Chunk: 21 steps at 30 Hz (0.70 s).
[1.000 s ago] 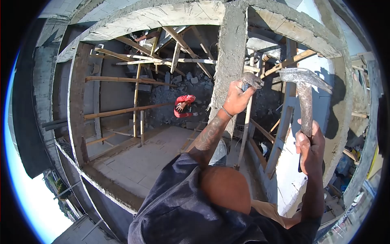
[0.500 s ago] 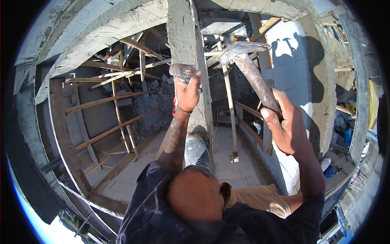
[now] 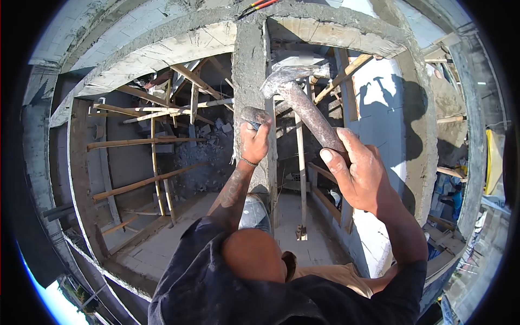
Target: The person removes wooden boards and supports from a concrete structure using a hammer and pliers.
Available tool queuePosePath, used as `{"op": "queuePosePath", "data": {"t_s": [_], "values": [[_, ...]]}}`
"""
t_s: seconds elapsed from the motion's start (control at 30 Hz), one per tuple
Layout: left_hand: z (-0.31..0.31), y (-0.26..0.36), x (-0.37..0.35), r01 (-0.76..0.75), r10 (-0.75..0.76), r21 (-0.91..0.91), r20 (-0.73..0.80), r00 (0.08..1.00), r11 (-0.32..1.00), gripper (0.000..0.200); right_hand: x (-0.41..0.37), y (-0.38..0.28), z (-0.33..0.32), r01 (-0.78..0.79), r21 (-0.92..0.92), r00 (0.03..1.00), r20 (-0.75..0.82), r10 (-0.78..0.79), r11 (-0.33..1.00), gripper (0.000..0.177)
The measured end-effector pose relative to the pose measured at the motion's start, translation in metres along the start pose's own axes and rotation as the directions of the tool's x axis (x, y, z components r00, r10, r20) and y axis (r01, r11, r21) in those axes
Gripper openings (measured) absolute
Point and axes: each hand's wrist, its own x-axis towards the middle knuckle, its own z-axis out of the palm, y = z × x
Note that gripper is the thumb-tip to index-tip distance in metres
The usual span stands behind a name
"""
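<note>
My right hand (image 3: 360,170) is closed round the handle of a worn, mortar-spattered hammer (image 3: 313,115). The hammer's head is raised over the concrete beam, up and to the right of my left hand (image 3: 254,143). That hand makes a fist round what looks like a chisel (image 3: 255,115), upright, its blunt grey top showing above the thumb. Its lower end is hidden by the fist and forearm. Beneath both hands runs the narrow grey concrete beam (image 3: 250,59), rough along its edges.
Wooden and bamboo poles (image 3: 146,143) cross the deep opening at left, with rubble (image 3: 216,130) below. Another drop with an upright pole (image 3: 301,179) lies right of the beam. A red-handled tool (image 3: 259,6) rests at the beam's far end. A white wall (image 3: 379,108) stands at right.
The hammer has come left and slightly down, so its head is nearer the beam and the chisel. My left hand still grips the chisel. The camera view has shifted a little.
</note>
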Motion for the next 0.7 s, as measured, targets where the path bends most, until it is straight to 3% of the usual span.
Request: {"op": "queuePosePath", "data": {"t_s": [0.03,0.1,0.17,0.23,0.3,0.37,0.4,0.43,0.5,0.53,0.57,0.63,0.67,0.7], "values": [[0.001,0.004,-0.001,-0.001,0.000,0.063,0.020,1.000,0.998,0.015,0.001,-0.002,-0.003,0.002,-0.034,1.000,-0.001,-0.002,0.999,0.035],[0.006,0.015,0.000,-0.054,0.056,0.026,-0.049,0.997,0.998,0.016,0.004,-0.013,-0.011,0.038,-0.061,0.999,-0.027,-0.040,0.997,0.034],[0.005,0.025,0.003,0.031,-0.031,-0.013,-0.002,1.000,0.999,0.018,0.007,-0.027,-0.015,0.159,0.020,0.968,-0.198,-0.152,0.987,0.035],[0.007,0.033,0.005,-0.112,0.116,0.066,-0.060,0.991,0.991,0.017,0.008,-0.030,-0.012,0.192,0.130,0.960,-0.228,-0.159,0.973,0.036],[0.005,0.032,0.003,-0.063,0.064,0.017,-0.023,0.998,0.998,0.013,0.010,-0.020,0.004,0.295,0.007,0.916,-0.287,-0.280,0.956,0.035],[0.007,0.011,0.004,-0.347,0.364,0.250,-0.021,0.931,0.904,0.011,0.013,-0.006,0.007,0.184,-0.270,0.982,0.086,-0.167,0.945,0.035],[0.006,0.008,0.001,-0.426,0.468,0.467,0.028,0.883,0.775,0.009,0.012,-0.009,0.006,0.147,-0.241,0.988,0.084,-0.130,0.959,0.034],[0.005,0.014,0.002,-0.381,0.394,0.326,0.027,0.919,0.865,0.008,0.014,-0.016,0.003,0.115,-0.213,0.992,0.078,-0.101,0.970,0.034],[0.007,0.001,-0.001,-0.200,0.202,0.122,-0.001,0.979,0.972,0.010,0.017,-0.030,-0.006,0.170,-0.057,0.981,-0.079,-0.174,0.984,0.037],[0.007,-0.003,-0.003,-0.215,0.225,0.243,-0.013,0.974,0.946,0.013,0.019,-0.036,-0.008,0.250,0.039,0.953,-0.189,-0.239,0.967,0.036],[0.007,-0.005,-0.005,-0.217,0.226,0.242,-0.007,0.974,0.946,0.013,0.020,-0.041,-0.005,0.360,0.184,0.904,-0.309,-0.294,0.915,0.036],[0.005,0.015,-0.005,-0.319,0.352,0.281,-0.076,0.933,0.905,0.011,0.017,-0.031,0.004,0.331,0.084,0.915,-0.271,-0.298,0.940,0.035],[-0.004,-0.002,-0.003,-0.403,0.369,0.437,0.164,0.915,0.805,0.012,0.015,-0.020,0.007,0.190,-0.135,0.978,-0.057,-0.199,0.972,0.036],[0.002,-0.008,-0.004,-0.442,0.439,0.352,0.094,0.894,0.825,0.012,0.015,-0.015,0.010,0.044,-0.283,0.983,0.185,0.010,0.958,0.037]]}}
